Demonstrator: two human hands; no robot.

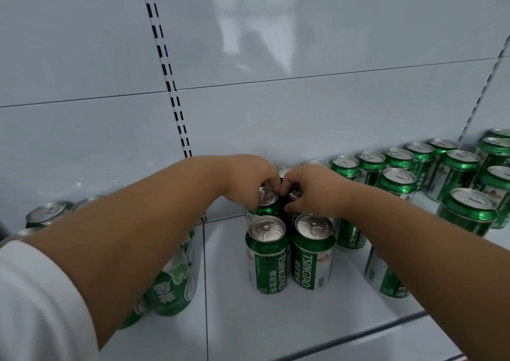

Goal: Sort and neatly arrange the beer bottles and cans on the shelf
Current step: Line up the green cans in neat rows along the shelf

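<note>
Nearest, 2 upright green Tsingtao cans (291,253) stand side by side on the white shelf (317,319). Just behind them the left hand (249,179) curls its fingers over the top of a green can (267,203), gripping it, while the right hand (311,189) grips a neighbouring can (294,192) — mostly hidden. Farther back, a row of cans (397,160) lines the back panel (303,106) at right.

I see a pale glossy metal shelf (276,319) carrying upright green-and-silver Tsingtao beer cans (268,253): two stand side by side just below my hands (278,186), a row (397,159) lines the back wall to their right, and darker green cans (172,286) stand under my left forearm.
</note>
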